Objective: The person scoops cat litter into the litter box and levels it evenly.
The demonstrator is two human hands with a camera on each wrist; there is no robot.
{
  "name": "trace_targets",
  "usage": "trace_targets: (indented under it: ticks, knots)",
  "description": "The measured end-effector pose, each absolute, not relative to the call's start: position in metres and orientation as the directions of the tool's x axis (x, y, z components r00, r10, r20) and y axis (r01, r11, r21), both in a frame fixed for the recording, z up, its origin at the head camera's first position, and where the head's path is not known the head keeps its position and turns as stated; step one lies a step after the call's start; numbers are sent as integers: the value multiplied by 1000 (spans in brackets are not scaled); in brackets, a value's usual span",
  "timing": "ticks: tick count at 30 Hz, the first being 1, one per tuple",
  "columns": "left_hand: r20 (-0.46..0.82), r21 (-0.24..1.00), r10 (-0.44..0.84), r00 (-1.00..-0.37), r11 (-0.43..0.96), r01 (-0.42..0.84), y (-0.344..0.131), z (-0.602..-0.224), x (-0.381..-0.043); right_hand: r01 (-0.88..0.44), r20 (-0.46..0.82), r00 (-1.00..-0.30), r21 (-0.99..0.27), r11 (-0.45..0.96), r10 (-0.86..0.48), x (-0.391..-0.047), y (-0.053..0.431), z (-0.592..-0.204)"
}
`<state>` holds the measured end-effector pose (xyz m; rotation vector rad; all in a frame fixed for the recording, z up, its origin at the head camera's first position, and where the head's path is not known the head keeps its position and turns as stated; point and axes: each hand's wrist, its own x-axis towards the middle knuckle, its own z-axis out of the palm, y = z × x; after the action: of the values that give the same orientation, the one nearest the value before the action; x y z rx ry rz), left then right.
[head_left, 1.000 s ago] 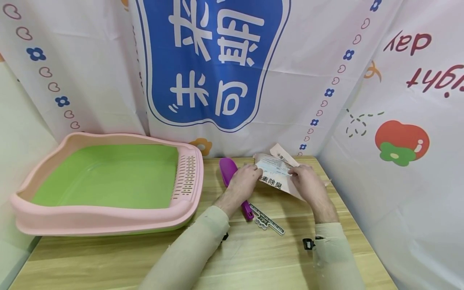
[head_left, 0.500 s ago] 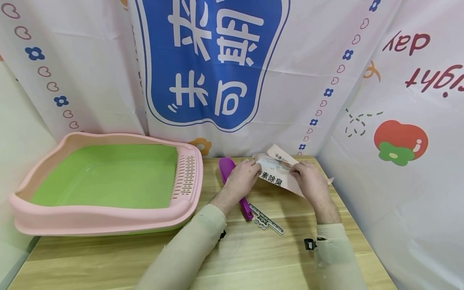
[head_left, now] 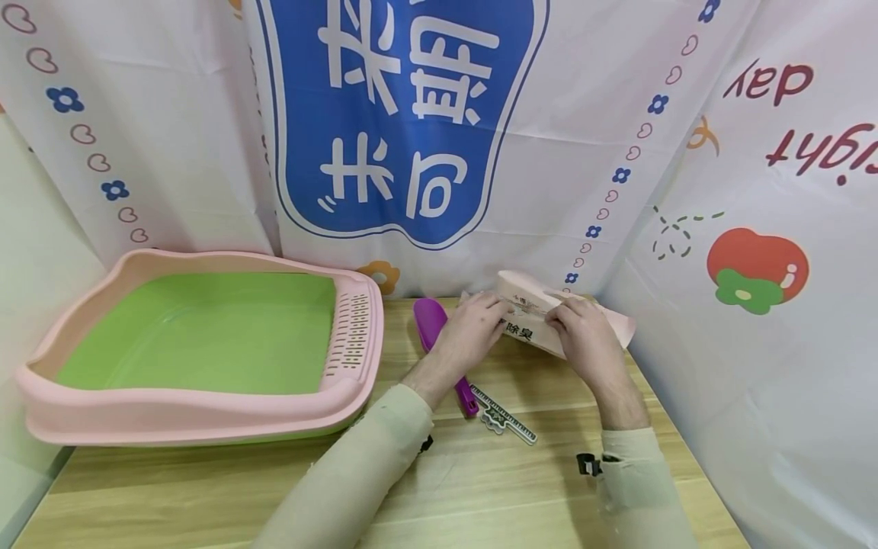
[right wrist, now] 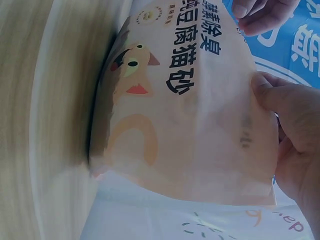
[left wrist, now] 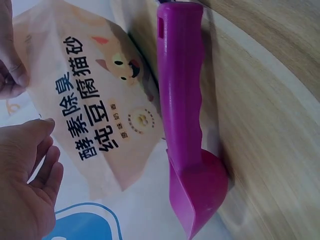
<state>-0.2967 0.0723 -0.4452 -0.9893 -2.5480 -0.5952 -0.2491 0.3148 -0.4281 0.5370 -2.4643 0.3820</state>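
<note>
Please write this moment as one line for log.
right hand: pinches printed bag | left hand: at bag's edge | purple scoop, tray: on table

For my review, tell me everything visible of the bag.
The bag is pale peach and looks like paper or matte film, printed with dark Chinese lettering, a cartoon cat and a round emblem. It appears to stand at the table's back right, its upper part bent and creased. The right hand pinches its upper edge; the left hand is at that edge, its grip unclear.

Head view — left hand (head_left: 475, 328) hides part of the bag (head_left: 538, 329).
</note>
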Motion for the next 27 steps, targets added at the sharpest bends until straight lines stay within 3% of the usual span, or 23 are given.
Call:
trace_targets:
  ticks: [6, 17, 27]
  knots:
    - [486, 217, 568, -664, 658, 721, 72, -444, -295, -463, 576, -752, -118, 878, -320, -246, 309, -423]
    - [493, 193, 544, -679, 693, 695, 71, -445, -294, -510, 573, -727, -82, 856, -378, -240, 298, -421]
    - [551, 200, 534, -641, 662, 723, 68, -448, -295, -498, 568, -734, -76, 864, -373, -237, 295, -423]
